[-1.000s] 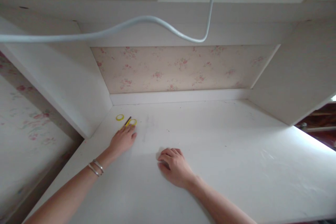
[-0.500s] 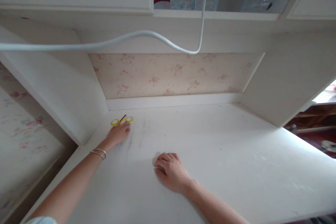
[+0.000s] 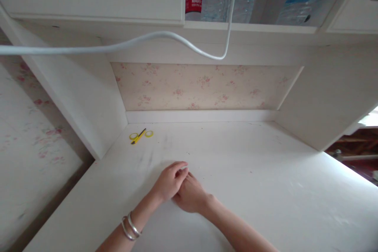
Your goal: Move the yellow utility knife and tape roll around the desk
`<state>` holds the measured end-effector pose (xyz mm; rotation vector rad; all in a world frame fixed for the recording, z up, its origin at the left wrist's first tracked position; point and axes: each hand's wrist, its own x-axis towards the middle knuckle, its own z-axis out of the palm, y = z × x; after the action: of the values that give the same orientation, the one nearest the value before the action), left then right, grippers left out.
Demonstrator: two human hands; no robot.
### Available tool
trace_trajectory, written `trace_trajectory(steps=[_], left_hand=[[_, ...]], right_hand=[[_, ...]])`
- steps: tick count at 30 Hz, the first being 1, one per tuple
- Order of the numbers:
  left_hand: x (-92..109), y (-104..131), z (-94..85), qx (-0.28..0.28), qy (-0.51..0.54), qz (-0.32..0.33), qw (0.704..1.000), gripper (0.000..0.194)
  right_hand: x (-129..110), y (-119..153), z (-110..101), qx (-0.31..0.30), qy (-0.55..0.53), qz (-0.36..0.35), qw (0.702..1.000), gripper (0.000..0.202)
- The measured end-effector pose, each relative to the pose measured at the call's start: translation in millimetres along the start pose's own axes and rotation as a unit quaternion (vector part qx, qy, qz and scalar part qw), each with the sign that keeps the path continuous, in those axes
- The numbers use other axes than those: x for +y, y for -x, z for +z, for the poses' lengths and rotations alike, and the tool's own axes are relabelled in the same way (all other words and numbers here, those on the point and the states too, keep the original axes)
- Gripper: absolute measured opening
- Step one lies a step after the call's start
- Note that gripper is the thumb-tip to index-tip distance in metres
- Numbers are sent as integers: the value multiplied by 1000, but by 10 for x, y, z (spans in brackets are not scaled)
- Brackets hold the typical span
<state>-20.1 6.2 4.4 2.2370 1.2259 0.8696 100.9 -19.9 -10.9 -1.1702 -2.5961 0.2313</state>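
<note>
My left hand, with silver bangles at its wrist, touches my right hand near the middle of the white desk surface. The left fingers are curled and lie partly over the right hand; whatever they hold, if anything, is hidden. Most of my right hand's fingers are covered by the left hand. Towards the back left corner of the desk lie yellow-handled scissors, spread apart, with a yellow and dark pen-like piece across them. Neither hand touches them.
The white desk has side panels and a floral back wall. Overhead, a shelf holds plastic bottles. A white cable hangs across the upper view. Dark reddish things show beyond the right edge.
My left hand has left the yellow scissors and moved right and nearer, onto my right hand. The scissors stay at the back left. The view has tilted slightly upward.
</note>
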Motion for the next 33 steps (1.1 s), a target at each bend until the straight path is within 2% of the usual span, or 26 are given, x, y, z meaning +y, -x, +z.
trace_trajectory(steps=[3, 7, 11, 16, 22, 25, 28, 33], left_hand=[[168, 88, 104, -26, -4, 28, 999, 29], [154, 111, 106, -56, -28, 71, 995, 29], [111, 143, 76, -63, -36, 80, 994, 30], [134, 164, 72, -56, -49, 89, 993, 31], [148, 160, 63, -54, -54, 88, 993, 31], [148, 160, 61, -51, -54, 91, 993, 32], [152, 161, 63, -52, -57, 94, 993, 33], [148, 170, 69, -53, -66, 92, 992, 32]], right_hand=[[34, 8, 201, -35, 40, -27, 998, 48], [65, 67, 369, 3, 42, 4, 999, 57], [58, 88, 365, -7, 43, -28, 999, 57], [57, 95, 343, -9, 49, -26, 998, 54], [66, 94, 359, 20, 36, -36, 998, 51], [71, 92, 364, 2, 42, -49, 998, 50], [73, 93, 363, -20, 56, -40, 997, 52], [71, 98, 385, -3, 61, -28, 998, 55]])
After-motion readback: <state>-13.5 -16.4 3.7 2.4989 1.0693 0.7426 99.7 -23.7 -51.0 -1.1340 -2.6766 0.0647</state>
